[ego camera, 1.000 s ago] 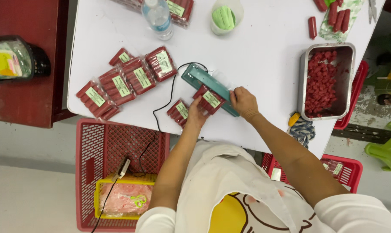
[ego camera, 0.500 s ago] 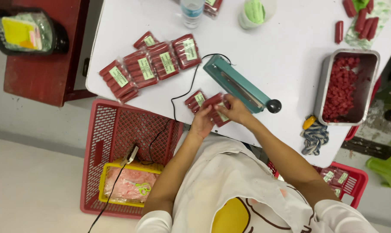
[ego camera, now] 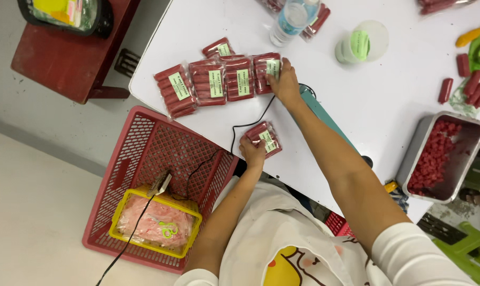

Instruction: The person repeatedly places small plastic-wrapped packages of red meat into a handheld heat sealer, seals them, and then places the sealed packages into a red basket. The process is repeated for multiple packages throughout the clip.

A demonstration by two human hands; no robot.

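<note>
My right hand [ego camera: 284, 82] reaches across the white table [ego camera: 388, 111] and rests on the rightmost sealed packet of red sausages [ego camera: 266, 71], at the end of a row of like packets [ego camera: 208, 82] with green labels. My left hand [ego camera: 253, 151] grips another packet [ego camera: 264, 137] lying near the table's front edge. My right forearm covers most of the teal heat sealer [ego camera: 311, 103], whose black cord [ego camera: 245, 124] runs off the table.
A metal tray of red sausage pieces [ego camera: 441, 156] sits at right, loose sausages [ego camera: 470, 87] behind it. A water bottle [ego camera: 293, 18] and lidded cup [ego camera: 362, 45] stand at the back. A red crate [ego camera: 144, 159] holding a yellow basket [ego camera: 155, 222] sits below; a dark red stool [ego camera: 65, 55] is left.
My right hand has left the sealer and carried a packet over to the row, setting it at the right end. My left hand stayed on a packet by the front edge.
</note>
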